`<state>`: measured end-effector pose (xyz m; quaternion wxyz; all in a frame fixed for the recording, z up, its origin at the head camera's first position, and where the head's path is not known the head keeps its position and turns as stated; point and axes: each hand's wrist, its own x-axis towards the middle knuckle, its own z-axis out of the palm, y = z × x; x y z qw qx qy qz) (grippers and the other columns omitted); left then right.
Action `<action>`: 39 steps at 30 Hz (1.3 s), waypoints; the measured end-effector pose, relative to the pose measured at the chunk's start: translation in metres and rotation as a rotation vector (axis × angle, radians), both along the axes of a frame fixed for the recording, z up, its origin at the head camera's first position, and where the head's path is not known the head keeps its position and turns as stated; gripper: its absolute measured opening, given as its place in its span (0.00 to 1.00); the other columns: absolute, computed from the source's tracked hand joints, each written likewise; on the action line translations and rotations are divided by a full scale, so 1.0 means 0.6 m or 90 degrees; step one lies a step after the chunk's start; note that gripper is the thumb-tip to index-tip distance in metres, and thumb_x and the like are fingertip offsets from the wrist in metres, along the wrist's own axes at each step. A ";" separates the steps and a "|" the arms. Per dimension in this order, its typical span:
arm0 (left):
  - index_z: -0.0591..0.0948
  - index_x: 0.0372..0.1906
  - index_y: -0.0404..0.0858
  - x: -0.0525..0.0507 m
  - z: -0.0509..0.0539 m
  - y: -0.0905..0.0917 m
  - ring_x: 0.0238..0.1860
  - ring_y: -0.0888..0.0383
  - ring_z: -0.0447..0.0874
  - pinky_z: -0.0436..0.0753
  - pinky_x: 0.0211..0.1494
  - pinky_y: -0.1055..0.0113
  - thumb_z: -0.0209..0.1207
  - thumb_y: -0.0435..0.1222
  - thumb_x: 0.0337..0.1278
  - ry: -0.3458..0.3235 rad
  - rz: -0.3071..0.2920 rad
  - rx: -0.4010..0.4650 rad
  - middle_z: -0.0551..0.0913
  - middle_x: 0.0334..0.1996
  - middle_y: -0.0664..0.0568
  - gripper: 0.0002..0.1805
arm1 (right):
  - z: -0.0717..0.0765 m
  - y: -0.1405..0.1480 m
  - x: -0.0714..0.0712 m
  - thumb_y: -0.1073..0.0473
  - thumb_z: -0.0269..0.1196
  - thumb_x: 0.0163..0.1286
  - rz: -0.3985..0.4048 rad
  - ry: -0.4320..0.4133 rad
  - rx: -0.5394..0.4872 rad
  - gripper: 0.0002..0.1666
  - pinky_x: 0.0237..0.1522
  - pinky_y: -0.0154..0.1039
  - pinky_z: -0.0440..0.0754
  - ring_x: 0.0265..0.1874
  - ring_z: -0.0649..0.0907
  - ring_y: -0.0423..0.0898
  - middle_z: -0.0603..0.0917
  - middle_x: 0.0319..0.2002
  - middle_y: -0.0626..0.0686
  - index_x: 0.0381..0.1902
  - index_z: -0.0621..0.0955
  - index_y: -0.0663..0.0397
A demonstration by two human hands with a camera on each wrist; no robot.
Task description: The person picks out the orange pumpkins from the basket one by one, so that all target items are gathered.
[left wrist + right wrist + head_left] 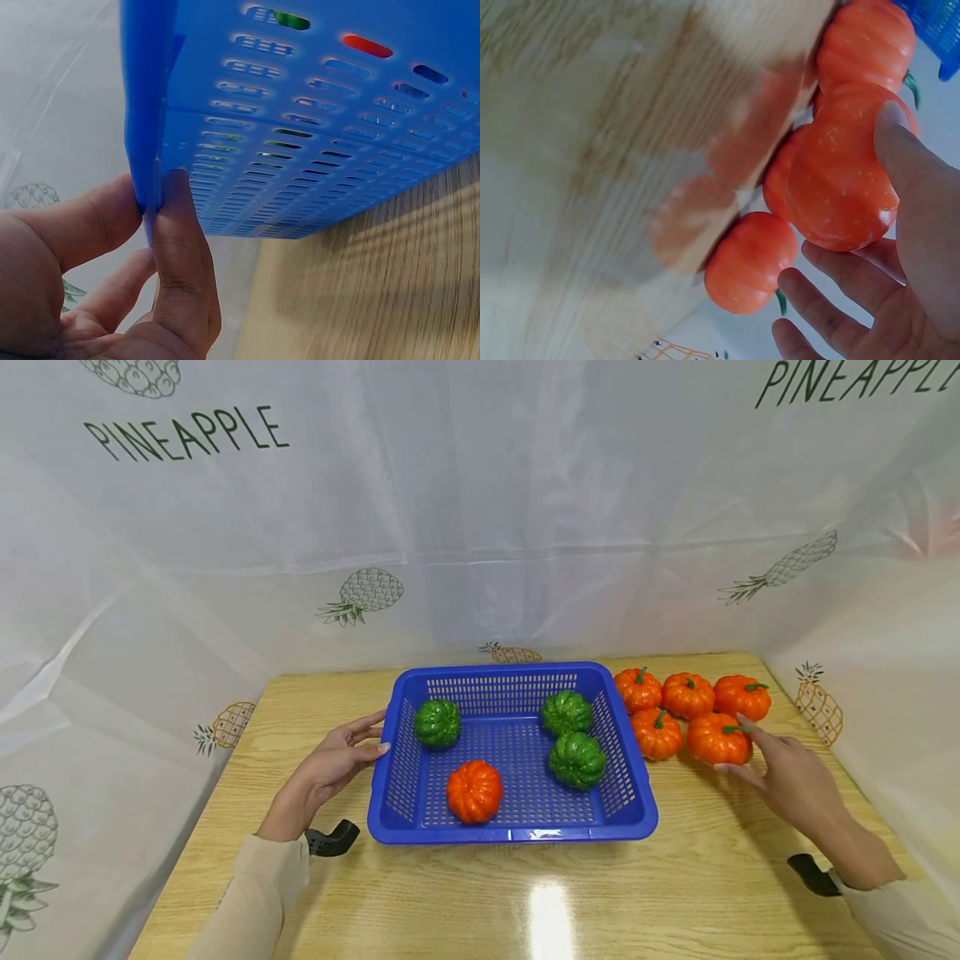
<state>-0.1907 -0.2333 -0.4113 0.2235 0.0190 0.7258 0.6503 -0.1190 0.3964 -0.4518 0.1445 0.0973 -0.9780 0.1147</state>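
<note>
A blue plastic basket [517, 837] stands on the table. My left hand [341, 760] pinches the left rim of this basket between thumb and fingers; the left wrist view shows the rim [146, 112] between them. Inside the basket lie three green pumpkins, one at the left [437, 724] and two at the right [567, 713], [577, 761], plus an orange pumpkin [475, 792] near the front. To the right of the basket, my right hand [791, 777] holds an orange pumpkin [716, 739] with its thumb and fingers on opposite sides. That pumpkin fills the hand's grasp in the right wrist view [844, 169].
Several other orange pumpkins sit close together by the basket's right side, including one at the back right [741, 696] and one against the basket [656, 734]. A white curtain [480, 510] printed with pineapples hangs behind and beside the wooden table [420, 902].
</note>
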 end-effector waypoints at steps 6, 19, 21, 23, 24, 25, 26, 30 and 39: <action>0.54 0.85 0.35 -0.001 0.001 0.001 0.48 0.63 0.85 0.85 0.57 0.69 0.57 0.27 0.77 -0.003 0.000 0.006 0.66 0.71 0.33 0.39 | -0.008 0.000 -0.007 0.46 0.76 0.66 -0.001 -0.018 -0.007 0.51 0.28 0.67 0.80 0.37 0.82 0.75 0.84 0.45 0.80 0.76 0.68 0.67; 0.54 0.85 0.34 -0.002 -0.003 0.001 0.48 0.63 0.86 0.85 0.57 0.68 0.57 0.27 0.77 -0.003 -0.002 0.011 0.65 0.72 0.30 0.39 | -0.015 -0.005 -0.018 0.51 0.75 0.69 0.006 -0.075 -0.021 0.53 0.32 0.68 0.81 0.40 0.81 0.78 0.85 0.36 0.75 0.78 0.63 0.72; 0.54 0.85 0.34 -0.001 -0.004 0.001 0.48 0.63 0.86 0.85 0.57 0.68 0.57 0.27 0.76 -0.002 -0.001 0.012 0.66 0.72 0.30 0.39 | -0.018 -0.005 -0.020 0.53 0.74 0.69 0.017 -0.081 -0.027 0.52 0.36 0.71 0.81 0.42 0.81 0.80 0.84 0.39 0.78 0.78 0.61 0.76; 0.54 0.85 0.34 -0.001 -0.004 0.001 0.48 0.63 0.86 0.85 0.57 0.68 0.57 0.27 0.76 -0.002 0.000 0.013 0.66 0.71 0.30 0.39 | -0.021 -0.005 -0.023 0.54 0.74 0.70 0.029 -0.086 -0.037 0.52 0.41 0.74 0.81 0.45 0.80 0.82 0.81 0.46 0.83 0.77 0.60 0.78; 0.54 0.85 0.34 -0.001 -0.005 0.001 0.48 0.63 0.86 0.85 0.57 0.68 0.57 0.27 0.76 -0.002 0.000 0.013 0.66 0.71 0.30 0.39 | -0.022 -0.005 -0.024 0.55 0.73 0.71 0.036 -0.089 -0.041 0.53 0.44 0.75 0.80 0.47 0.80 0.83 0.79 0.50 0.86 0.77 0.59 0.80; 0.54 0.85 0.33 -0.001 -0.005 0.001 0.48 0.63 0.86 0.85 0.57 0.68 0.57 0.27 0.76 -0.002 0.000 0.013 0.67 0.71 0.30 0.39 | -0.023 -0.005 -0.025 0.56 0.73 0.71 0.044 -0.089 -0.044 0.53 0.46 0.76 0.79 0.49 0.79 0.84 0.77 0.53 0.87 0.77 0.58 0.82; 0.54 0.85 0.33 -0.001 -0.005 0.000 0.48 0.63 0.86 0.85 0.57 0.68 0.57 0.27 0.76 -0.002 0.000 0.013 0.67 0.71 0.31 0.39 | -0.023 -0.005 -0.026 0.56 0.73 0.71 0.049 -0.093 -0.048 0.53 0.48 0.76 0.78 0.50 0.79 0.84 0.76 0.54 0.88 0.77 0.57 0.83; 0.54 0.85 0.34 0.000 -0.005 -0.001 0.48 0.63 0.86 0.85 0.57 0.68 0.57 0.27 0.77 -0.004 0.003 0.011 0.66 0.71 0.31 0.39 | -0.021 -0.003 -0.024 0.55 0.73 0.71 0.063 -0.099 -0.062 0.55 0.52 0.79 0.75 0.54 0.75 0.86 0.70 0.61 0.89 0.76 0.56 0.86; 0.55 0.85 0.35 0.000 -0.003 0.001 0.47 0.63 0.85 0.84 0.57 0.68 0.56 0.27 0.77 0.001 0.004 -0.005 0.66 0.71 0.32 0.39 | -0.005 -0.003 -0.012 0.50 0.72 0.72 0.042 -0.116 -0.049 0.50 0.54 0.79 0.74 0.57 0.73 0.86 0.70 0.64 0.87 0.72 0.64 0.83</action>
